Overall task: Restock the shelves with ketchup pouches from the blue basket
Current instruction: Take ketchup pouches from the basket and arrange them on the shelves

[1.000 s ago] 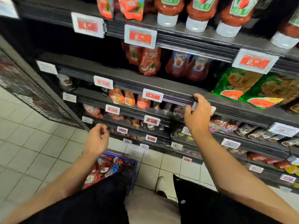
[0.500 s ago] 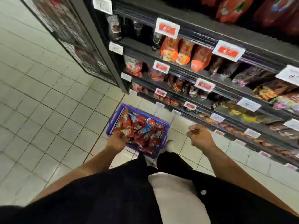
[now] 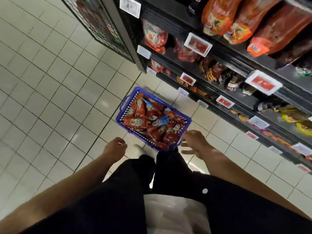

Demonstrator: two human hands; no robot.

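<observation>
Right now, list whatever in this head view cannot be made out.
- Price tags: motion blur smears the figures.
- Blue basket: its near corner is hidden behind the dark trouser leg; pouch count unknowable, as the ketchup pouches lie piled.
- Left hand: fingertips curl out of sight.
- Top shelf's orange bags: cut off by the upper edge.

Pale square floor tiles [image 3: 50, 98] with dark grout fill the left. A black wire-mesh panel [image 3: 99, 24] stands far left. Red price tags [image 3: 198, 44] hang along the rack edges at right. Orange bags [image 3: 217, 16] stand far right, jars [image 3: 233, 83] lower down. Black trousers [image 3: 118, 191] lie near.
</observation>
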